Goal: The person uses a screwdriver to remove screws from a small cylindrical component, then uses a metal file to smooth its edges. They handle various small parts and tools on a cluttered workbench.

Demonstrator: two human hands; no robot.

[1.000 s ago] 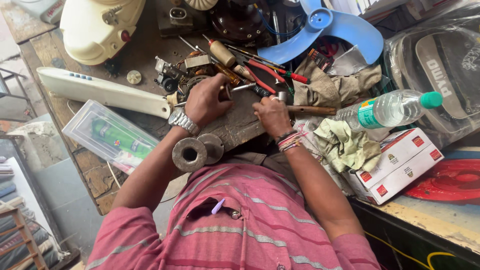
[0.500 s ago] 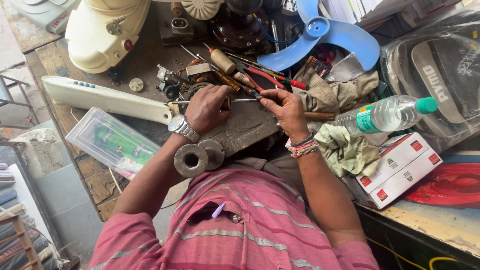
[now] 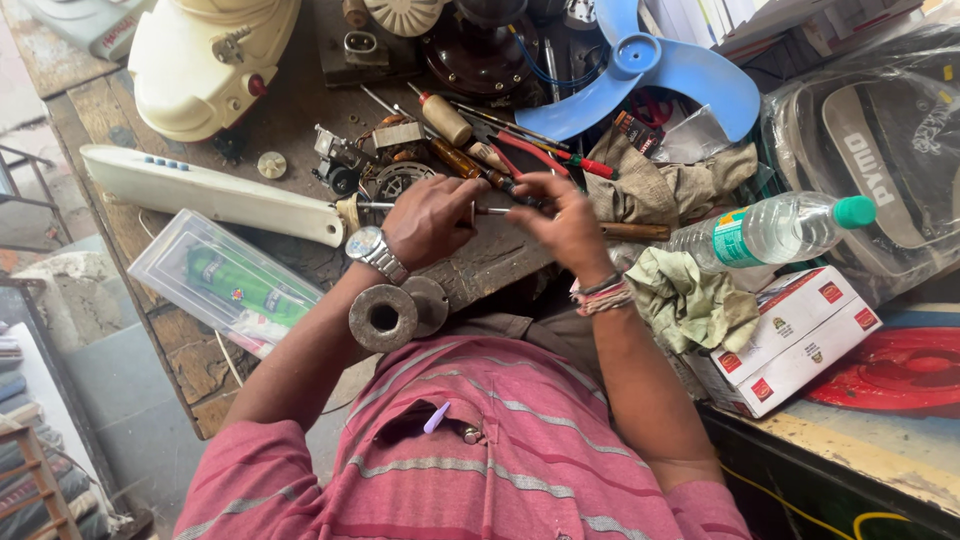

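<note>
Left hand: the left hand (image 3: pixel 432 218) is curled shut around a thin metal rod (image 3: pixel 490 210). A silver watch (image 3: pixel 371 250) sits on this wrist.
Right hand: the right hand (image 3: pixel 562 222) pinches the other end of the same rod with its fingertips. Bands of thread (image 3: pixel 602 295) go round this wrist.
Thin metal rod: it lies flat between the two hands, just above the tabletop (image 3: pixel 300 120). Only the short middle part shows. The ends are hidden in the hands.
In front of the hands: a heap of tools (image 3: pixel 480 150) with brown and red handles lies near the fingers, just past them.
Blue fan blade: the blue fan blade (image 3: pixel 650 80) lies farther back, behind the tools.
Cream fan cover: the cream fan cover (image 3: pixel 200 60) sits at the far left corner, well apart from the hands.
Long white part: the long white part (image 3: pixel 210 190) lies to the left of the left hand, with its end near the watch.
Clear box: the clear box (image 3: pixel 225 285) rests at the tabletop edge, beside the left arm.
Metal ring piece: the metal ring piece (image 3: pixel 385 318) sits at the near edge, under the left wrist.
Right side: a water bottle (image 3: pixel 770 230) lies on its side next to a green rag (image 3: pixel 690 300). A white and red carton (image 3: pixel 795 335) is just beside them.
</note>
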